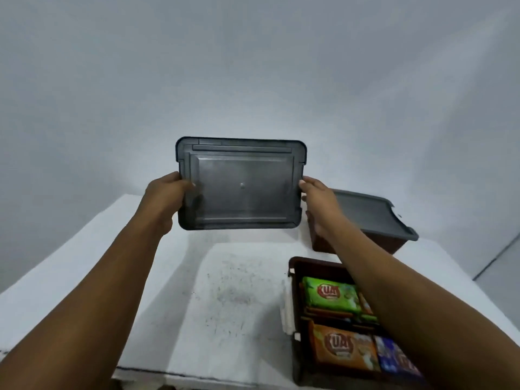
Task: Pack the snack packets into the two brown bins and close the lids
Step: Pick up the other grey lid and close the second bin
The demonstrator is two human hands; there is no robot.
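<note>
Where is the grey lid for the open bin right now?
In the head view the grey lid is held up mid-frame above the table, between the left hand and right hand, left of the lidded far bin.

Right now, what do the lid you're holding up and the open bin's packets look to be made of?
The grey lid looks like moulded rigid plastic with a slight sheen: ribbed edges, a centre moulding dot, soft reflections. Both hands, left hand and right hand, grip its side edges. The snack packets in the open brown bin look like glossy printed film, probably plastic wrap, judging by the bright highlights.
</note>
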